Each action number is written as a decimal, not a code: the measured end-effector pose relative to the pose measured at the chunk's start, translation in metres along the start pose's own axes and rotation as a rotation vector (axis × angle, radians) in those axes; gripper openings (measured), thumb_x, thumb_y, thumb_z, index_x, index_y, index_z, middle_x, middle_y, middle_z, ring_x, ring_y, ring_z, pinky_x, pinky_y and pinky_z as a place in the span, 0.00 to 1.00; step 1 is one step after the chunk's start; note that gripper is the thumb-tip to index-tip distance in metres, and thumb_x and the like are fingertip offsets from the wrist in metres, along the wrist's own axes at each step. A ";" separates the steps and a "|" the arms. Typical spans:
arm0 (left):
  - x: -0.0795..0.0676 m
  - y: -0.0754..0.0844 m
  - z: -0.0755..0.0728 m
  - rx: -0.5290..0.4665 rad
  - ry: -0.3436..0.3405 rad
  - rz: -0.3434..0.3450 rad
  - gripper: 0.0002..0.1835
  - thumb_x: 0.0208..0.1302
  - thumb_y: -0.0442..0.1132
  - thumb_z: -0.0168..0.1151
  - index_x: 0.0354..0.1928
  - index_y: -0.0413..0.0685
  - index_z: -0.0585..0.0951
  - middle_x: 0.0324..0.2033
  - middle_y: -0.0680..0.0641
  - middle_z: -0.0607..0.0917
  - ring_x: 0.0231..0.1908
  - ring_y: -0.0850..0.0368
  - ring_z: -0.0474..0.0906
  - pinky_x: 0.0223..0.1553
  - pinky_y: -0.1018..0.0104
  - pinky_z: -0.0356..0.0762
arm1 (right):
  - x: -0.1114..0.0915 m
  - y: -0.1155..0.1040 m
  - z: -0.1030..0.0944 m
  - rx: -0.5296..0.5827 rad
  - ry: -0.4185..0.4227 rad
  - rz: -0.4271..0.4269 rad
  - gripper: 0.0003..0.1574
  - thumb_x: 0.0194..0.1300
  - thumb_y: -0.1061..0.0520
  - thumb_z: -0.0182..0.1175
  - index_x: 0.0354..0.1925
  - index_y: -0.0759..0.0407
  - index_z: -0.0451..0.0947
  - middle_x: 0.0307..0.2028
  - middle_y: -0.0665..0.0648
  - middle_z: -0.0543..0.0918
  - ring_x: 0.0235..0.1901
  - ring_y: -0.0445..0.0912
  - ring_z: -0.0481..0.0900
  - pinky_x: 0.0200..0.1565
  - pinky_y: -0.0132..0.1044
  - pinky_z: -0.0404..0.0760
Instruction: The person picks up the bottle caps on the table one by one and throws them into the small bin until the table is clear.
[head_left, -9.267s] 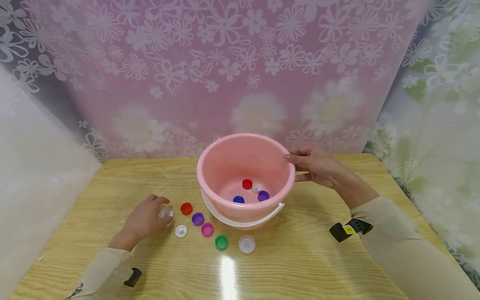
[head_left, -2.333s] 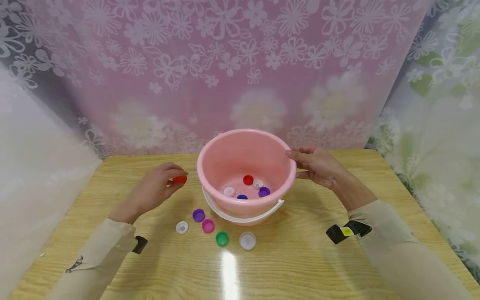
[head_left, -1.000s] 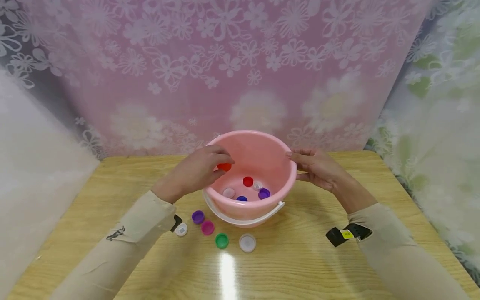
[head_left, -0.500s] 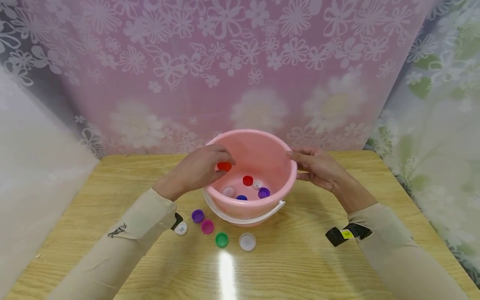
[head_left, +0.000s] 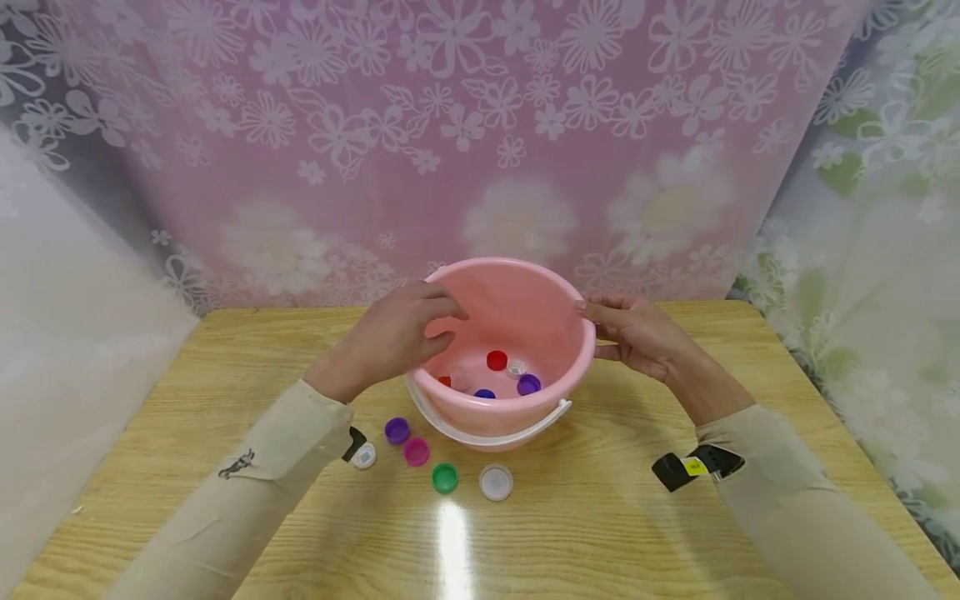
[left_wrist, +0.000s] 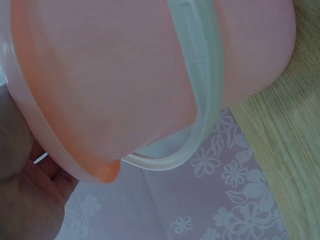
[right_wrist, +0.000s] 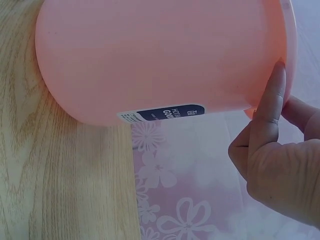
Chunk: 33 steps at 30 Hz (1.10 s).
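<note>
A pink bucket (head_left: 502, 417) with a white handle stands on the table. My left hand (head_left: 393, 337) reaches over its left rim, thumb and fingers parted with nothing between them. Below that hand, a red bottle cap (head_left: 445, 381) shows partly inside the bucket, the near rim hiding some of it. Farther in lie another red cap (head_left: 497, 360), a clear white cap (head_left: 515, 369), a purple cap (head_left: 528, 384) and a blue cap (head_left: 485, 394). My right hand (head_left: 637, 333) grips the bucket's right rim, thumb over the edge and fingers against the outer wall (right_wrist: 150, 60).
In front of the bucket on the wooden table (head_left: 600, 533) lie a purple cap (head_left: 397, 430), a pink cap (head_left: 416, 452), a green cap (head_left: 445, 477), a larger white cap (head_left: 496, 482) and a small white cap (head_left: 364, 455) beside the left wrist strap. A flowered curtain (head_left: 480, 167) hangs behind.
My left hand carried a red cap from the table to over the bucket, then let it go; it has dropped inside. Earlier, a white cap also went in. The right hand kept its grip.
</note>
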<state>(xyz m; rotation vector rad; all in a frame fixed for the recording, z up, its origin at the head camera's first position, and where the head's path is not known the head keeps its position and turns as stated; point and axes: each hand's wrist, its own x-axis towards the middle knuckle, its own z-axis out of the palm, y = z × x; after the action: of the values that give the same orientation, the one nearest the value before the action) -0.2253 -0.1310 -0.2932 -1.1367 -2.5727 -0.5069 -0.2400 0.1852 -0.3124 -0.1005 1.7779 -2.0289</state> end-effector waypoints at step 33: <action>-0.132 -0.042 0.033 -0.191 -0.300 -0.432 0.20 0.61 0.40 0.65 0.54 0.42 0.77 0.47 0.46 0.79 0.45 0.46 0.78 0.43 0.53 0.79 | -0.001 -0.001 0.003 -0.041 0.022 0.001 0.31 0.67 0.53 0.60 0.59 0.71 0.63 0.44 0.58 0.77 0.41 0.47 0.81 0.40 0.36 0.83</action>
<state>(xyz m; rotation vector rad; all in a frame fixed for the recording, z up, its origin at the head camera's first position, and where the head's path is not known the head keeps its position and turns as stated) -0.1753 -0.2297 -0.3830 -0.7501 -3.1092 -0.7399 -0.2378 0.1827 -0.3105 -0.0892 1.8330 -2.0007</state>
